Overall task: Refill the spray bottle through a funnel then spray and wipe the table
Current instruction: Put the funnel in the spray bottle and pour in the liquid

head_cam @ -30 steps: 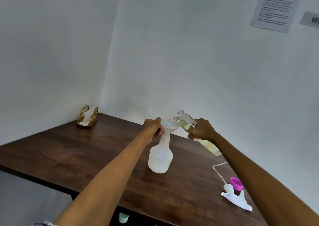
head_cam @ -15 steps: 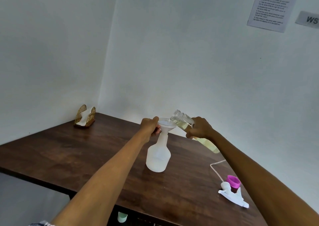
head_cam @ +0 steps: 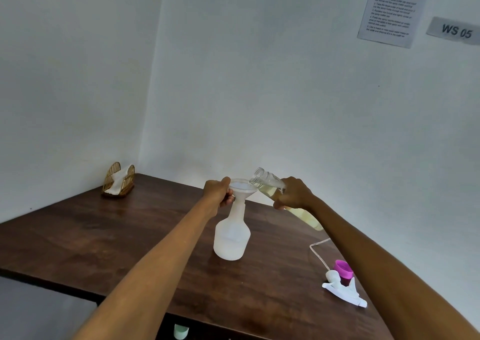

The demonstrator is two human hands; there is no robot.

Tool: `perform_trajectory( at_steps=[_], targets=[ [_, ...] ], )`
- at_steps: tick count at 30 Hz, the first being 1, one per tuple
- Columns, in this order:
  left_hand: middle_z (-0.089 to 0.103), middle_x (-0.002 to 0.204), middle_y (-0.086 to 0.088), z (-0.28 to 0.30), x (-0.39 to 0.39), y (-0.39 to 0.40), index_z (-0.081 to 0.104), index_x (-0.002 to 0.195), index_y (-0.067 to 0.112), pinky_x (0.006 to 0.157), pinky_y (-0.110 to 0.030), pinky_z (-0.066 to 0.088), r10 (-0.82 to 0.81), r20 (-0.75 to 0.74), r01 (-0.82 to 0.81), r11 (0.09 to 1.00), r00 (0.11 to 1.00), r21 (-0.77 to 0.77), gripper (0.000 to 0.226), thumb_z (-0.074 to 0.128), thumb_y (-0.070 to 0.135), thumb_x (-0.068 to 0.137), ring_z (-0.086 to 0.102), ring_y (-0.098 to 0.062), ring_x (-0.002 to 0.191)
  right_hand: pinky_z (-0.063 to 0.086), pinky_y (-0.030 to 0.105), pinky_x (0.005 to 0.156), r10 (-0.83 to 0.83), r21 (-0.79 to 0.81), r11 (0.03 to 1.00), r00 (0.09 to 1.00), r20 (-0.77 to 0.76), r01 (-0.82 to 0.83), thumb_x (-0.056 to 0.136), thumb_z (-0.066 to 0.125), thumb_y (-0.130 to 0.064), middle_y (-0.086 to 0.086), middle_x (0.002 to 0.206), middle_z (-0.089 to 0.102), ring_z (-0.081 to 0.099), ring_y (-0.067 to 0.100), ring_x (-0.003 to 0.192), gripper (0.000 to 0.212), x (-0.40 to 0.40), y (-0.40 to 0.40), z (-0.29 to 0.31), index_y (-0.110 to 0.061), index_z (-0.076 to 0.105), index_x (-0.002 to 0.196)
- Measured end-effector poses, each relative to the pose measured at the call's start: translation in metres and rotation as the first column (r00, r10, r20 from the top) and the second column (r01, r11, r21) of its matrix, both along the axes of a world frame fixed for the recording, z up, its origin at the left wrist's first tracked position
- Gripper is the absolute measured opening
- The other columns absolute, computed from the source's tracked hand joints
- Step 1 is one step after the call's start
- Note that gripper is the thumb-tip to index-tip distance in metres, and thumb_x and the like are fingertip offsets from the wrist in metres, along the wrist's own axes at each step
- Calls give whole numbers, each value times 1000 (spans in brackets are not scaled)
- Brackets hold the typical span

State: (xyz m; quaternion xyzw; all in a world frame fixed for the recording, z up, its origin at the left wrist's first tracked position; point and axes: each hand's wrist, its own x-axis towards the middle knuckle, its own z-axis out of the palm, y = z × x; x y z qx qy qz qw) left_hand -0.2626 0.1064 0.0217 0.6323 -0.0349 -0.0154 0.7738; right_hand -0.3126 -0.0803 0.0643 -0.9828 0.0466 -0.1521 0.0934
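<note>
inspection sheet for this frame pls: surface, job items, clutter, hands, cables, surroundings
Surface: dark wooden table set in a room corner; no spill seen.
Job's things: white spray bottle upright, funnel seated in its neck; clear bottle of yellowish liquid tilted, mouth over the funnel rim; spray head with pink collar lying off the bottle near the right edge.
Clutter: napkin holder with napkins in the far left corner.
Hands: left hand grips the funnel rim; right hand holds the clear bottle.
Cables: none seen; only the spray head's thin dip tube trailing on the table.
Surroundings: white walls, printed sheet, sign reading WS 05.
</note>
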Motion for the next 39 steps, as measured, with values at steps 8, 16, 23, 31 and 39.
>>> perform_trajectory(
  at_steps=[8,16,23,31,39],
  targets=[
    [51,58,-5,1,1,-1,50,68,6,35,-12,41,-5,2,5,1000,1000,16,23,42,12,88,44,-5,27,39,26,57,-13,-20,1000,1000,-5,13,58,76,-13,-3,61,51,53,22,66,34,-1,-2,1,-20,43,56],
    [51,59,-5,1,2,-2,51,69,6,36,-12,42,1,5,-1,1000,1000,23,23,42,12,89,44,-5,27,38,26,58,-8,-23,1000,1000,10,8,58,77,-12,-5,56,47,51,22,65,37,-1,-3,1,-20,41,53],
    [51,59,-6,2,1,-1,51,69,6,35,-12,42,1,5,-1,999,1000,36,23,42,12,89,44,-6,29,43,28,61,-23,-55,998,1000,-8,22,58,77,-15,-6,59,52,55,22,67,33,-1,-4,4,-21,44,55],
    [51,59,-5,3,-1,0,51,70,5,34,-12,41,-4,-3,4,1000,1000,24,22,42,11,89,43,-5,26,44,28,61,-26,-53,998,1000,-10,25,59,76,-16,-6,58,52,55,22,67,22,-2,-4,5,-16,55,64],
    [51,60,-6,3,-3,0,51,69,5,34,-11,41,-5,-1,5,999,1000,35,24,42,11,90,45,-8,35,39,25,58,-24,-74,997,1000,-21,22,63,76,-17,-4,61,51,54,22,69,32,-2,-1,8,-21,45,54]
  ],
)
